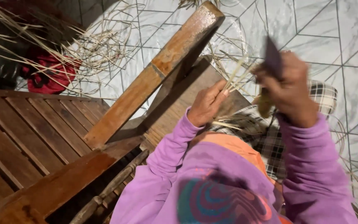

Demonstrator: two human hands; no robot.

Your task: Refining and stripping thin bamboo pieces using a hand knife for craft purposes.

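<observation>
from the head camera, you look down over your purple sleeves at your own lap. your left hand (206,103) is curled, its fingers pinching a few pale reed strips (238,76) that rise up and to the right from between the fingertips. more of the same strips lie flat just below that hand, spilling across the checked cloth (270,137) that covers your knee. your right hand (289,89) is clenched around a dark, flat tool (272,56) whose tip sticks up above the knuckles; the hand is blurred, so you cannot tell what kind of tool it is. something olive-brown (265,103) hangs below that fist, also too smeared to name. the two hands are near each other, with the strips reaching from the left one toward the right one.

to your left stands a slatted wooden bench (30,128), and a long varnished wooden beam (158,70) runs diagonally from its edge up toward the top of the view. beyond the beam, loose reed strands (100,45) lie tangled on the pale tiled floor (332,37), beside a red cloth bundle (48,74) at the upper left. more thin strands curl over the tiles at the right edge.
</observation>
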